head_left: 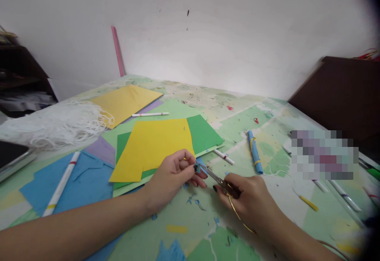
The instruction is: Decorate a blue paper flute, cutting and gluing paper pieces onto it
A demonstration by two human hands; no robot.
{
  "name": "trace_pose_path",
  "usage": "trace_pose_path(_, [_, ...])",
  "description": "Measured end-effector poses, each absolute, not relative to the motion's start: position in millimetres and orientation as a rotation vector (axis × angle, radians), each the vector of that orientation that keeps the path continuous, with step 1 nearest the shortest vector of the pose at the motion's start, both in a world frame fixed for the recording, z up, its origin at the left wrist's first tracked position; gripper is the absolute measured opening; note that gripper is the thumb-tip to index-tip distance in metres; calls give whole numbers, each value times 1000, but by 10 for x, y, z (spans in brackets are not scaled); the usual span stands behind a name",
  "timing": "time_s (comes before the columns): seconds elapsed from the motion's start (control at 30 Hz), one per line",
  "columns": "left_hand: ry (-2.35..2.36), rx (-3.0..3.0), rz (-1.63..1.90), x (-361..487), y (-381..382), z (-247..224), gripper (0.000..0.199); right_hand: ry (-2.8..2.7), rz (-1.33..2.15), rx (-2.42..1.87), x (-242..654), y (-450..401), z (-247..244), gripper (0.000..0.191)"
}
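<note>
Jagged blue paper [170, 252] lies nearest, at the near edge of the table. From the left, a heap of white string [56, 124] sits beyond blue sheets [89, 181] with a white marker [61, 185] across them; then a yellow sheet [160, 140] rests on green ones. Just right of it, the left hand [175, 172] pinches a small blue piece [198, 168] between thumb and fingers, and the scissors [214, 177], gripped in the right hand [247, 197], meet it at their tips. Farther right lies a blue roll [254, 152] banded with yellow. Trimming the piece seems to be the step in hand; whether the blades have bitten through cannot be told. Another snip would call for a steady pinch, the tips kept clear of the fingers.
</note>
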State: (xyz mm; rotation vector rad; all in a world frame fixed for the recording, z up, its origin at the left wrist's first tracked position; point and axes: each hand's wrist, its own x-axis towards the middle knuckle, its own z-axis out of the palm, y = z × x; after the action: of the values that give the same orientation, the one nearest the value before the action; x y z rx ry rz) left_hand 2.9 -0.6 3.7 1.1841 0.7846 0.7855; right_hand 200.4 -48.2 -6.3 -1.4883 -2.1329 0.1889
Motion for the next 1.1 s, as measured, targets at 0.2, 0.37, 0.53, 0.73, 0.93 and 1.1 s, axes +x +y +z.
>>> trace_pose_path(0.2, [795, 1197, 810, 21, 1, 22, 6, -2158, 196, -1503, 2009, -473, -64, 29])
trace_pose_path(0.37, [812, 1203, 817, 26, 4, 23, 5, -2165, 201, -1511, 2013, -479, -58, 28])
trace_pose_path(0.53, [817, 1219, 827, 25, 2, 27, 5, -2158, 241, -1521, 2016, -477, -55, 28])
trace_pose_path(0.73, [801, 1216, 827, 14, 9, 7, 4, -2173, 209, -1534, 2019, -469, -66, 26])
trace_pose_path(0.93, [824, 1207, 799, 20, 8, -11, 5, -2179, 219, -1551, 2032, -491, -77, 23])
trace_pose_path(1.1, [821, 1214, 778, 14, 8, -21, 5, -2184, 245, -1605, 2040, -492, -68, 22])
